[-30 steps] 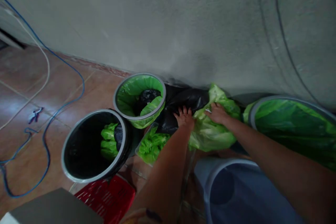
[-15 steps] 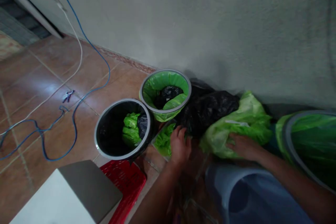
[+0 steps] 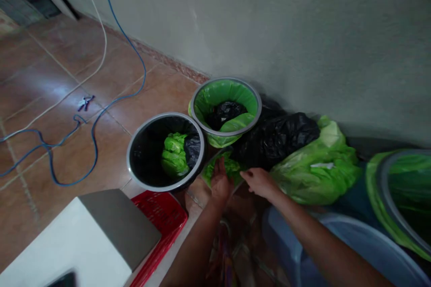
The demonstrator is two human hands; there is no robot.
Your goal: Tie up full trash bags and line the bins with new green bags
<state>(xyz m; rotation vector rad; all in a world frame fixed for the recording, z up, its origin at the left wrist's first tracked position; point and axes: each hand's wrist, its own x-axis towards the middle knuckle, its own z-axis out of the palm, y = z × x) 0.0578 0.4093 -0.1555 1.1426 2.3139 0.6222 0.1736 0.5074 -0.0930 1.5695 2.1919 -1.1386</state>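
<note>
Just right of a black-lined bin: the nearer left hand, fingers outstretched, is overlapping the green bundle lying just beyond its palm; the curled right hand, grip unclear, is sitting rightward.

The bundle is thin, crumpled plastic, bright leaf green, bunched into loose, ruffled folds. It sits in a shallow box whose pale edges show as see-through strips around the green. The box lies low on the floor, set askew, in the gap between the black-lined bin, the green-lined bin and the heaped black bag. The left hand covers the bundle's near middle; the right hand is at the box's right side, whether touching or just beside it is unclear.
</note>
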